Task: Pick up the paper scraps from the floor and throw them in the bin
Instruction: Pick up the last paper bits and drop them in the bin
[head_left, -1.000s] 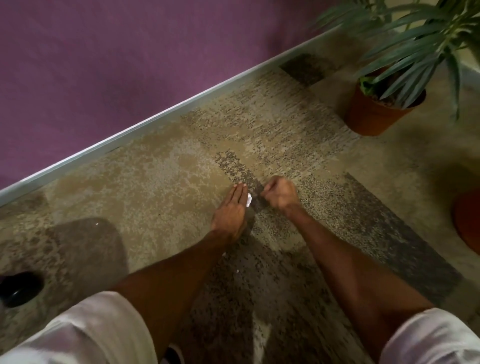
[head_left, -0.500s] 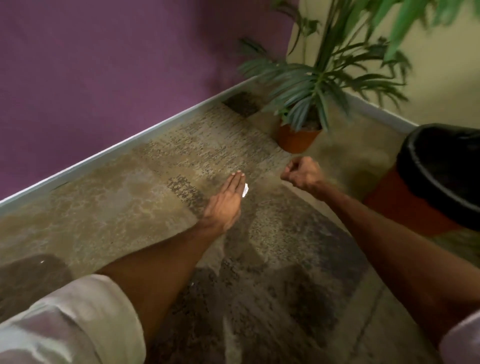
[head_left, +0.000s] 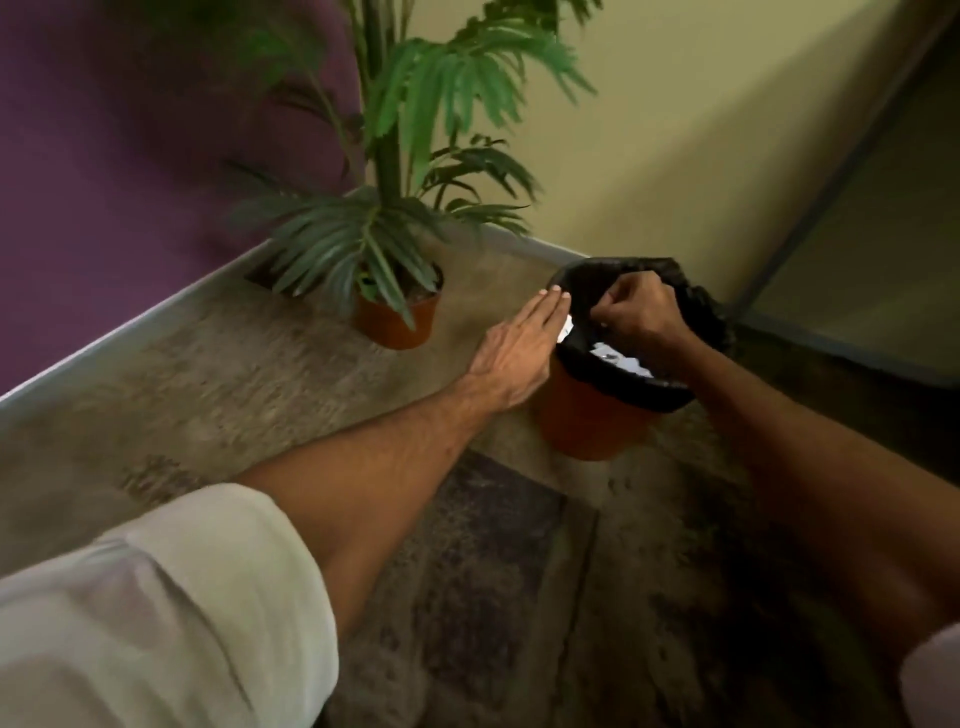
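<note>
An orange bin with a black liner stands on the carpet near the corner, with white paper scraps inside it. My left hand is stretched flat, fingers together, at the bin's left rim. A white paper scrap peeks out from under its fingers, held against the palm. My right hand hovers over the bin's opening with its fingers curled and pinched together. Whatever is inside that pinch is hidden.
A potted palm in an orange pot stands left of the bin by the purple wall. A cream wall and a dark-framed panel close the corner behind the bin. Patterned carpet covers the floor.
My view swung up and right from the carpet to the corner. Both hands travelled from the floor to the bin, the right one now above its opening, the left at its rim.
</note>
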